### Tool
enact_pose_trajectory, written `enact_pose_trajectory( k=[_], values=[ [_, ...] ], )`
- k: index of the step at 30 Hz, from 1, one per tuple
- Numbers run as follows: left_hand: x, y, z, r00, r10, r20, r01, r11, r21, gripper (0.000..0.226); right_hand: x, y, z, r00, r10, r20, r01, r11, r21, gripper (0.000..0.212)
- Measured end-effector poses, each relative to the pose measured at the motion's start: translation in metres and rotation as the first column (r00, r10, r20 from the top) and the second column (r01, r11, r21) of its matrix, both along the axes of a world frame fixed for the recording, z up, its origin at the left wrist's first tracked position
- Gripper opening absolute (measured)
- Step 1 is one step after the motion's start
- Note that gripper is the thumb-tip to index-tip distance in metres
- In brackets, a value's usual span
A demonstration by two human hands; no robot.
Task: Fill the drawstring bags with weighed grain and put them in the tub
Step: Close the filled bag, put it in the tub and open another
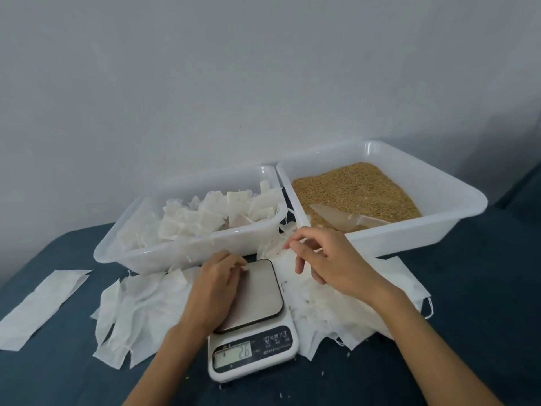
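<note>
A white kitchen scale (265,339) stands at the front centre, its display reading 26. My left hand (215,284) rests on the left side of the steel platform (259,294), fingers curled, pinching a small white bit that looks like a string. My right hand (330,260) hovers just right of the platform. Its thumb and forefinger pinch the gathered top of a white drawstring bag (276,253). Behind, the left tub (181,254) holds several filled white bags (205,218). The right tub (386,238) holds brown grain (351,186) and a clear scoop (342,218).
Loose empty white bags lie in a heap left of the scale (137,309) and in another under my right forearm (330,317). A long white fabric strip (41,306) lies at the far left. Everything sits on a dark blue cloth (468,332) against a pale wall.
</note>
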State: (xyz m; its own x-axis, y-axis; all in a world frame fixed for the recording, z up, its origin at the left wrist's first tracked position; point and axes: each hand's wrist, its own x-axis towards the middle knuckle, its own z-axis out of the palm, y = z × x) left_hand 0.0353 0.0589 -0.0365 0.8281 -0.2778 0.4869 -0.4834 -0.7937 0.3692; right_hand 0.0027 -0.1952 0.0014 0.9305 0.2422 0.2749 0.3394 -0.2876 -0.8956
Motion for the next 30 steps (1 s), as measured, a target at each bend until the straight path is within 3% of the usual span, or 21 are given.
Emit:
enact_pose_trajectory(
  k=[3, 6, 8, 15, 21, 25, 30],
  values=[
    [-0.006, 0.02, -0.005, 0.994, 0.081, 0.07, -0.077, 0.995, -0.058, 0.021, -0.002, -0.008, 0.001, 0.988, 0.093, -0.125, -0.117, 0.974, -0.194, 0.008],
    [-0.012, 0.025, -0.007, 0.985, 0.119, 0.128, -0.104, 0.987, -0.121, 0.027, -0.007, -0.011, 0.003, 0.926, 0.242, -0.291, -0.358, 0.806, -0.472, 0.025],
    [-0.013, 0.023, -0.004, 0.983, 0.123, 0.136, -0.097, 0.978, -0.184, 0.027, -0.01, -0.01, 0.004, 0.88, 0.279, -0.385, -0.46, 0.705, -0.54, 0.034],
    [0.0, -0.007, 0.026, 0.984, 0.099, 0.149, -0.033, 0.919, -0.393, 0.028, -0.012, -0.002, 0.001, 0.902, 0.236, -0.361, -0.424, 0.643, -0.638, 0.034],
    [0.011, -0.019, 0.022, 0.996, 0.087, 0.003, -0.067, 0.783, -0.618, 0.027, -0.011, -0.005, 0.002, 0.912, 0.273, -0.306, -0.406, 0.705, -0.581, 0.009],
    [0.013, -0.006, 0.012, 0.992, 0.042, -0.116, -0.112, 0.69, -0.715, 0.028, -0.011, -0.015, 0.008, 0.904, 0.315, -0.289, -0.419, 0.782, -0.461, 0.007],
    [0.014, 0.005, 0.02, 0.99, -0.041, -0.136, -0.092, 0.544, -0.834, 0.03, -0.015, -0.027, 0.021, 0.921, 0.336, -0.199, -0.38, 0.888, -0.259, 0.013]
  ],
)
